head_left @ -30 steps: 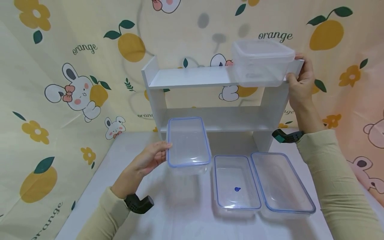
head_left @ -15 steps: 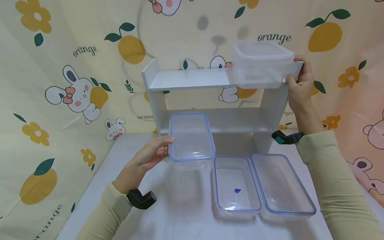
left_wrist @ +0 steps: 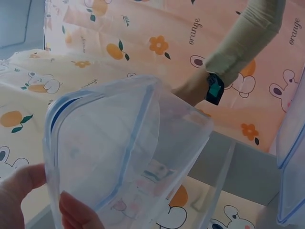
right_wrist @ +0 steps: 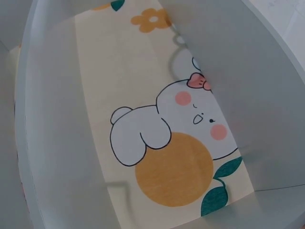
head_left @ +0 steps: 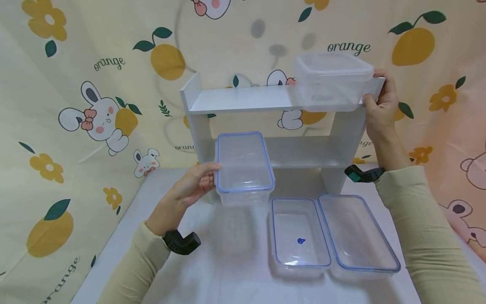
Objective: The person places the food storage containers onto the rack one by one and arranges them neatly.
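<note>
My left hand pinches the left edge of a clear food container with a blue-rimmed lid. In the left wrist view, thumb and fingers sit at the near end of this container. It is held above the table, in front of the left half of a white shelf, overlapping its middle board. My right hand grips the shelf's right side panel, thumb at the front. Right beside those fingers, a clear container with a frosted lid rests on the top board.
Two more blue-rimmed containers lie on the white table: one with a small blue mark, the other larger at its right. A printed cloth hangs behind. In the right wrist view, shelf boards frame the cloth.
My left hand has raised the blue-rimmed container and carried it forward and slightly right, toward the shelf. The right hand and the frosted-lid container have stayed put.
</note>
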Tool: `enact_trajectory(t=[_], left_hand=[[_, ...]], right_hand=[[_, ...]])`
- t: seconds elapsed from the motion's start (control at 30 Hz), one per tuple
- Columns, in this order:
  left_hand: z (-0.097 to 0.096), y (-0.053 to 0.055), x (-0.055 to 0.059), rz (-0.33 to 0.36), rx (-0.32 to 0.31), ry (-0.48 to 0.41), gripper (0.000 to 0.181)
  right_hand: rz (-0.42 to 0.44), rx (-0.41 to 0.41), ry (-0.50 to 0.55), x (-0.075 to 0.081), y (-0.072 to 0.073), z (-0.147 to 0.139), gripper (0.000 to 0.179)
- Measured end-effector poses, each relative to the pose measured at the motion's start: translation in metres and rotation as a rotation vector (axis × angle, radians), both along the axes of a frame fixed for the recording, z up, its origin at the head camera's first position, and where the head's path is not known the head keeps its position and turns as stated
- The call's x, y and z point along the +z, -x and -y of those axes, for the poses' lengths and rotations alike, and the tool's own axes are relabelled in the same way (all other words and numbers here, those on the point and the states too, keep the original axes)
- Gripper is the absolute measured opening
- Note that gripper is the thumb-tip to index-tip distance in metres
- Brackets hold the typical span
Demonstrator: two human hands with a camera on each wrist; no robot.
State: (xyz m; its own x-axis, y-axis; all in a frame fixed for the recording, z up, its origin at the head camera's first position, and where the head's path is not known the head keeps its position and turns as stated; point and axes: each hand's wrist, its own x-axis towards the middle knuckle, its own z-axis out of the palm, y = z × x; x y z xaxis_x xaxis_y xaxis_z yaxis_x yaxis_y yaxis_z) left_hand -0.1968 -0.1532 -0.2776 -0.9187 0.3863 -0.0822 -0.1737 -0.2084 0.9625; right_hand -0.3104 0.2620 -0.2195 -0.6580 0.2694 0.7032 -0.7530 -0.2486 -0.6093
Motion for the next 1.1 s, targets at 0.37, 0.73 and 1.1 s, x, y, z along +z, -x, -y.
enact_trajectory(t=[0.37,0.73,1.1], left_hand=[[0.0,0.001,0.016,-0.016,0.002,0.007,0.034],[-0.003,-0.001,0.031,-0.035,0.021,0.016,0.033],[-0.002,-0.003,0.046,-0.071,-0.006,0.013,0.033]], right_hand=[[0.038,-0.013,-0.022,-0.001,0.001,-0.002,0.045],[0.02,-0.002,-0.003,-0.001,0.001,-0.001,0.042],[0.006,0.011,0.016,0.0,0.001,0.0,0.043]])
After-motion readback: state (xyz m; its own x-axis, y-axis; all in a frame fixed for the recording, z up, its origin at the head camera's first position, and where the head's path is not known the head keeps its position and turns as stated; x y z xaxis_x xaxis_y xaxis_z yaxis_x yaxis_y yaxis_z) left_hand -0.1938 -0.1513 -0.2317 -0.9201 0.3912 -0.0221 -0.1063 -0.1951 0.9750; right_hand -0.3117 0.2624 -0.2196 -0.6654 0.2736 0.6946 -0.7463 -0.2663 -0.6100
